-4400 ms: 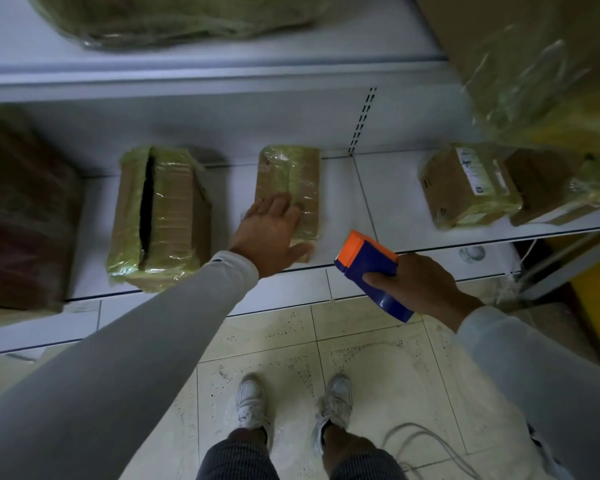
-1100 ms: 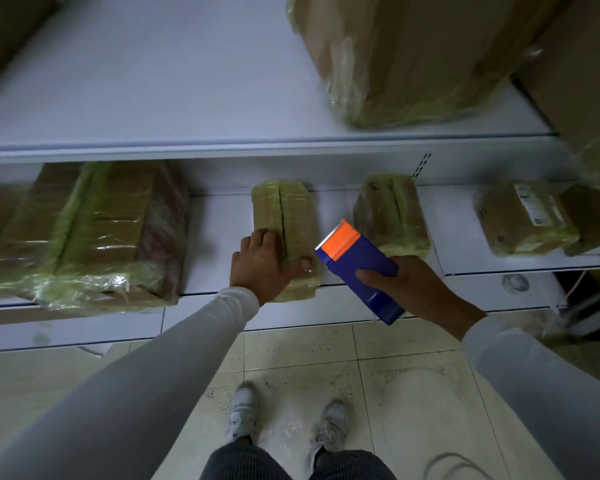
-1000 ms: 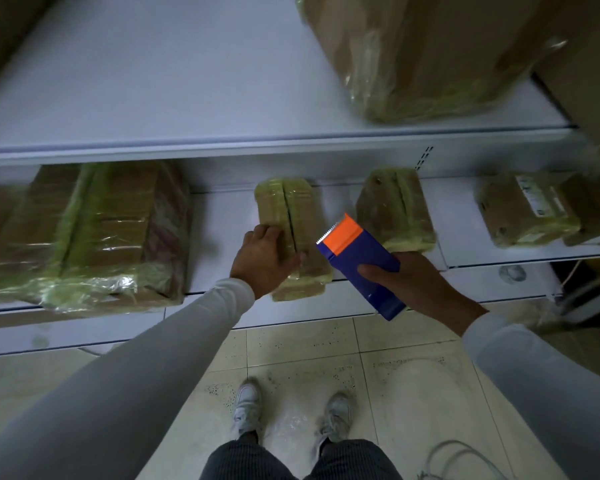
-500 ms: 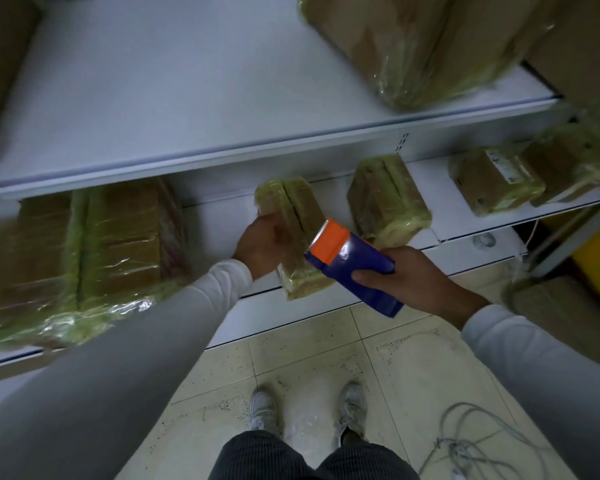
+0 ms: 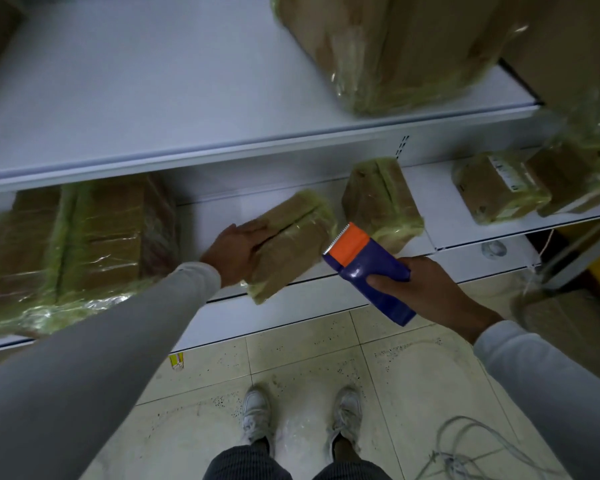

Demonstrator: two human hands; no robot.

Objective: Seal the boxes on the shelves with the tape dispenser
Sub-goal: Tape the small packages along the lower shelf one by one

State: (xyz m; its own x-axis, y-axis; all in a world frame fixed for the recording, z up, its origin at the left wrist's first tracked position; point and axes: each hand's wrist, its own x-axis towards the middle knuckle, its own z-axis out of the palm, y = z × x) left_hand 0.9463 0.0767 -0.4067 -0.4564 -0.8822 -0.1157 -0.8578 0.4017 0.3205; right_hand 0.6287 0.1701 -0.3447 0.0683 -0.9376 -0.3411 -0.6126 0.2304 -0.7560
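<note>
Since half a second ago we have swung the small box (image 5: 291, 242) round: it stood straight on the lower shelf (image 5: 440, 233) and now lies at a slant, its near end poking out over the shelf's front edge. Our left hand (image 5: 238, 252) grips that box at its left side, fingers spread across the top near the seam and the palm against the side. Our right hand (image 5: 420, 289) is curled tight round the blue body of the tape dispenser (image 5: 368, 271), thumb pressed on its face; the orange head with its toothed blade points up and away from us, just beside the box's right edge, though we cannot tell whether it touches.

Right of the slanted box a second small box (image 5: 381, 199) stands on the same shelf, wrapped in yellowish film. Further right sit a labelled box (image 5: 496, 187) and another one (image 5: 565, 178) beside it. At the left a large wrapped box (image 5: 73, 247) fills the shelf. On the upper shelf (image 5: 153, 98) a big box (image 5: 395, 50) rests at the right. Below, our shoes (image 5: 257, 415) stand on the tiled floor (image 5: 312, 344), with a loose cable (image 5: 471, 445) at the lower right.
</note>
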